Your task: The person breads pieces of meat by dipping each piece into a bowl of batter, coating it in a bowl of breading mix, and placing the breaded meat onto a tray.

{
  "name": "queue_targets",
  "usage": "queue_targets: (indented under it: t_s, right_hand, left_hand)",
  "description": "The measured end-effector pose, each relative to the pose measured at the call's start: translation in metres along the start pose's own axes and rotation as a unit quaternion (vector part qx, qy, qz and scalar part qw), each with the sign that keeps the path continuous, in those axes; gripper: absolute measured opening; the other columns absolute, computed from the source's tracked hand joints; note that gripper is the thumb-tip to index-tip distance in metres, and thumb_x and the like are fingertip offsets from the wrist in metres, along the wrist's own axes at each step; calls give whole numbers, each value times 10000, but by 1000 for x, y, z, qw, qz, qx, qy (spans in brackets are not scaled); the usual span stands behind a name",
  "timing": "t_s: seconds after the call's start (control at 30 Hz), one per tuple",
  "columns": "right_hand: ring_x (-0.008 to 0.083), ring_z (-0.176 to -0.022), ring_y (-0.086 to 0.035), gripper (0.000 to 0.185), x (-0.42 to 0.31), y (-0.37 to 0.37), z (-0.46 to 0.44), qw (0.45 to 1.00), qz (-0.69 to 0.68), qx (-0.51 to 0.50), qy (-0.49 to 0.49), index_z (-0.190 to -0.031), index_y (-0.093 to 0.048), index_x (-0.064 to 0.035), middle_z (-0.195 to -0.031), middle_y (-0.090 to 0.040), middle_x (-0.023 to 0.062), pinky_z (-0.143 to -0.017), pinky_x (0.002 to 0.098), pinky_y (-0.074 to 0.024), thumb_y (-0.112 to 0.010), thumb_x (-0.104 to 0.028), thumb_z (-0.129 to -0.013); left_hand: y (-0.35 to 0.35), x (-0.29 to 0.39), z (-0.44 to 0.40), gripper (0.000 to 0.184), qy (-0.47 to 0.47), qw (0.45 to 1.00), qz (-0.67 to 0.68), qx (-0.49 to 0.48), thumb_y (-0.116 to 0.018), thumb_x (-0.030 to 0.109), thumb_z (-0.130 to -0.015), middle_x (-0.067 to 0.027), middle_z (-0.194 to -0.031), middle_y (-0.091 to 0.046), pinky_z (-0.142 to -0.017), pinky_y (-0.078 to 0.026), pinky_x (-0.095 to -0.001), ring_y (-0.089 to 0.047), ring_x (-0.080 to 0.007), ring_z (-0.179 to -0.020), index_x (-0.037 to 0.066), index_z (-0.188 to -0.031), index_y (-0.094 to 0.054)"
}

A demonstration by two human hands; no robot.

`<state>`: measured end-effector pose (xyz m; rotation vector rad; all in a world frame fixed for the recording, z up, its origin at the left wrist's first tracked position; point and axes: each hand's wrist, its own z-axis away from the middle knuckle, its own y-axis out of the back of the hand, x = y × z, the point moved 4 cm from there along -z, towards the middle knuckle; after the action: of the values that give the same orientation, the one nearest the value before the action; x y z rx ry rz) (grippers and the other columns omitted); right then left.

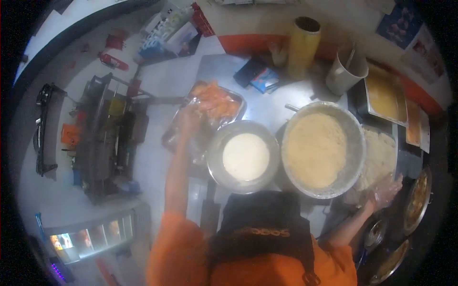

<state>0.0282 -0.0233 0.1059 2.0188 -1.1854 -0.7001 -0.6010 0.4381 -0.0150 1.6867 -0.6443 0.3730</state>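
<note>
My left hand (192, 123) reaches over the near left side of a metal tray (242, 106) lined with clear plastic. Pieces of what looks like raw chicken (212, 99) lie in it. Blur and plastic hide the left fingers. My right hand (386, 193), seemingly in a clear plastic glove, is at the right with its fingers stretched out, beside a tray of pale floury pieces (378, 157). Between my hands stand a metal bowl of white batter (246, 157) and a larger bowl of yellowish breading (316, 150).
At the back stand a tall yellow container (304, 47) and a white bucket (347, 74) with a handle sticking out. A deep metal pan (386, 100) sits at the back right. Round pans (417, 202) line the right edge. A dark-and-blue packet (264, 80) lies behind the bowls.
</note>
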Motion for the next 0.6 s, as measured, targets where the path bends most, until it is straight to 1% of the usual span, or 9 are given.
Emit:
queue_targets:
  t_s: [0.13, 0.2, 0.23, 0.33, 0.37, 0.4, 0.53, 0.57, 0.6]
  right_hand:
    - [385, -1172, -555, 497, 1, 26, -4, 997, -52, 1, 49, -1321, -551, -84, -1281, -581, 183, -976, 464, -451, -448, -462, -1014]
    - [376, -1177, -557, 470, 1, 37, -2, 997, -70, -17, 13, -1311, -559, -78, -1282, -588, 180, -980, 455, -448, -473, -429, -1011]
    - [368, -1181, -558, 442, 4, 39, 1, 995, -86, -41, -16, -1301, -566, -71, -1283, -594, 177, -983, 447, -445, -498, -397, -1009]
    - [364, -1169, -571, 397, 8, 46, 13, 992, -115, -48, 19, -1265, -593, -52, -1268, -611, 173, -975, 428, -451, -538, -342, -999]
    - [364, -1169, -571, 397, 5, 49, 11, 992, -114, -45, 21, -1265, -593, -52, -1268, -611, 173, -975, 428, -451, -538, -342, -999]
    - [356, -1161, -583, 386, -1, 56, 13, 990, -133, -46, 10, -1244, -606, -41, -1253, -623, 172, -975, 418, -455, -545, -331, -997]
    - [323, -1145, -611, 363, -57, 75, 13, 977, -191, -91, -25, -1218, -627, -17, -1235, -647, 168, -970, 394, -471, -563, -293, -992]
    - [307, -1155, -609, 376, -73, 70, 14, 962, -251, -106, -13, -1239, -617, -13, -1243, -646, 164, -980, 389, -467, -558, -293, -995]
    - [291, -1164, -607, 390, -93, 58, 19, 938, -323, -127, 7, -1260, -608, -10, -1251, -644, 159, -990, 383, -464, -553, -293, -998]
  left_hand:
    - [-15, 42, -11, 264, 3, 999, 9, -38, -659, 137, -866, -173, -1052, -713, -911, -517, -375, -680, -329, -974, 54, -1113, -701]
    - [-31, 35, -14, 264, -117, 990, 51, -67, -636, 213, -882, -219, -1058, -685, -921, -504, -428, -648, -399, -995, 62, -1088, -702]
    - [-36, 33, -16, 253, 0, 994, 3, -109, -623, 231, -885, -216, -1035, -689, -896, -510, -441, -653, -396, -984, 56, -1048, -706]
    - [-41, 24, -13, 246, -53, 994, -84, -44, -619, 225, -888, -224, -1021, -684, -847, -520, -434, -653, -403, -941, 62, -1053, -700]
    - [-16, 62, -8, 282, -1, 989, -99, -110, -598, 271, -927, -160, -1012, -713, -816, -523, -413, -670, -347, -895, 52, -1076, -695]
    - [-18, 56, -9, 282, 0, 989, -97, -110, -598, 271, -927, -160, -1012, -713, -816, -523, -413, -670, -347, -895, 52, -1076, -695]
    - [-33, -36, 3, 390, 51, 995, 3, -81, -559, 386, -975, -6, -980, -686, -795, -512, -341, -598, -135, -873, 51, -1115, -702]
    - [-19, -13, 21, 379, 68, 979, 173, -85, -566, 382, -971, -18, -989, -685, -786, -511, -330, -595, -133, -867, 65, -1127, -702]
    - [-9, 6, 37, 364, 79, 962, 251, -74, -583, 366, -955, -22, -992, -687, -783, -513, -329, -600, -135, -873, 63, -1120, -701]
